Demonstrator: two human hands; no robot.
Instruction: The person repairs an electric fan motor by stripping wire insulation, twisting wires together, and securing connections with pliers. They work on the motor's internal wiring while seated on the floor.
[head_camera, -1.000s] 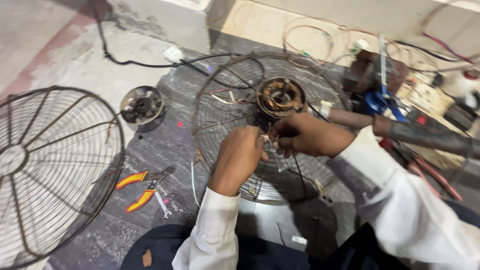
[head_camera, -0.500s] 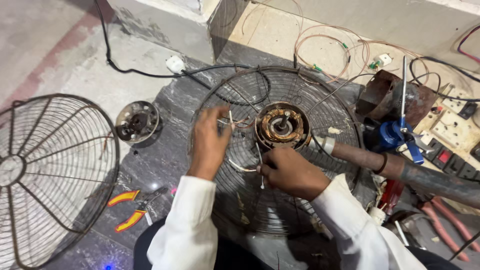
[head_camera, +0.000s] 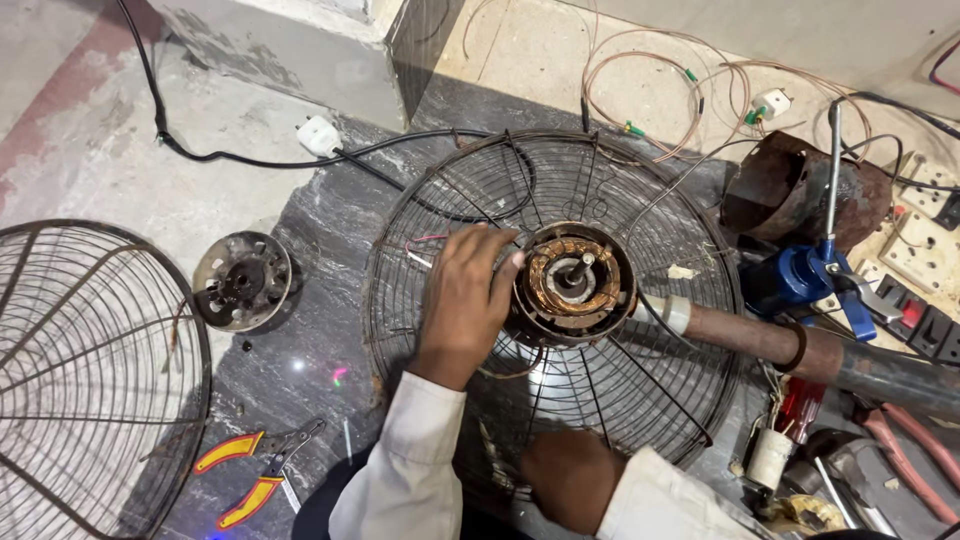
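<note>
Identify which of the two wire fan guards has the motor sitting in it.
The round guard under the left hand, holding the copper-wound motor; the guard at far left is bare.

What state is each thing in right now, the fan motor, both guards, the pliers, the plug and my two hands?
Fan motor: cover off, copper windings bare.
Rear guard: lying flat around the motor.
Front guard: off, lying apart at the left.
Motor cover: removed, on the floor.
Pliers: lying unused, handles apart.
Plug: unplugged, on the floor.
Left hand: resting against the motor.
Right hand: on the guard's near edge, empty.
</note>
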